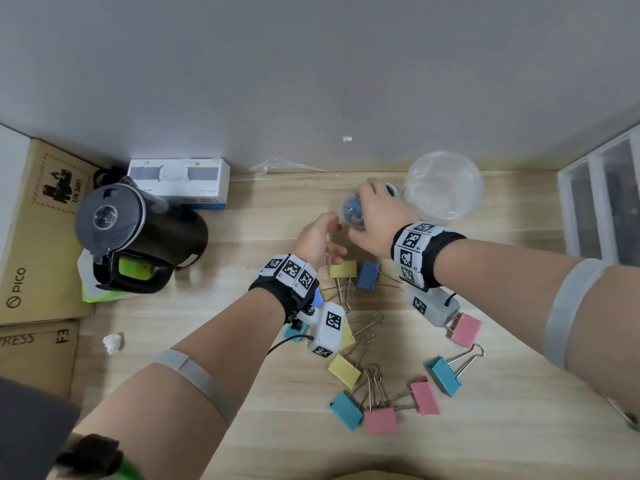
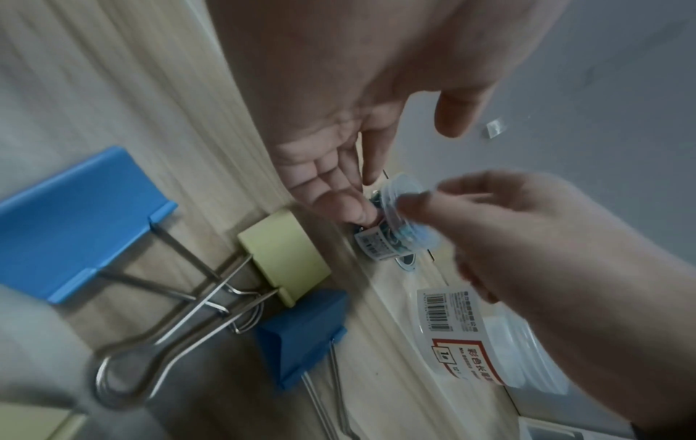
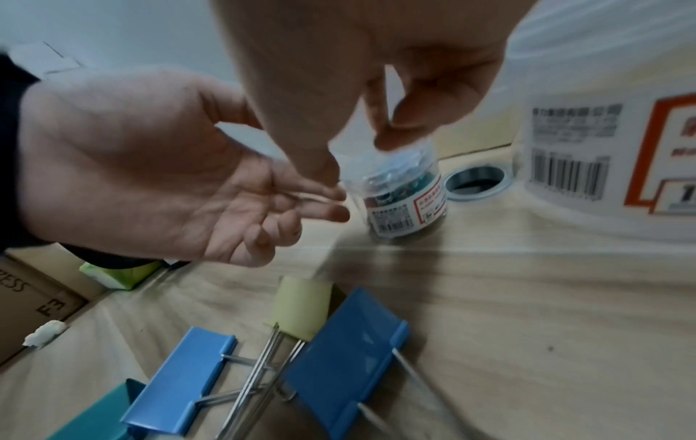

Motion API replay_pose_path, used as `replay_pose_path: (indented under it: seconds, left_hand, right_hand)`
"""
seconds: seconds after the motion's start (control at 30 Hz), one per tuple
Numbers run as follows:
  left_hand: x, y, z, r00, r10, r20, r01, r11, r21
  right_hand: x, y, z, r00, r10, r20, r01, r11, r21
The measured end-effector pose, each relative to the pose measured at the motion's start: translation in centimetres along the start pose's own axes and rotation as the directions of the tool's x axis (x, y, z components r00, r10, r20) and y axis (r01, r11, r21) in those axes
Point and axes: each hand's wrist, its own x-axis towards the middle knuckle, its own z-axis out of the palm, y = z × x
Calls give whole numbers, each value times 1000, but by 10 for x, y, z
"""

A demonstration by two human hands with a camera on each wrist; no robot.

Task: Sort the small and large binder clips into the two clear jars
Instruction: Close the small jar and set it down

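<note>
A small clear jar holding several small coloured clips stands near the back of the wooden table. My right hand reaches down over it, and its thumb and fingers pinch the jar's top. My left hand hovers open just left of the jar, fingers relaxed. I cannot tell whether it touches the jar. The large clear jar stands right of the small one. Several large binder clips lie loose in front, among them a yellow one, a dark blue one and a pink one.
A black kettle and a white box stand at the back left, beside cardboard boxes. A clear drawer unit fills the right edge. A round cable hole sits behind the small jar. A paper scrap lies at the left.
</note>
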Motion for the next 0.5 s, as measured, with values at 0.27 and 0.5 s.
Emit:
replay_pose_path:
  seconds: [0.27,0.5]
  left_hand:
    - [-27,-15,-9,990,-136,-46,130,986,-102]
    - [-55,-28,-7,985,-173,-22,170,981,-91]
  right_hand:
    - [-16,40,-41,946,98,-308,-138,984,-112]
    - [-51,68,-28,958,257,-130,-283,927,-248]
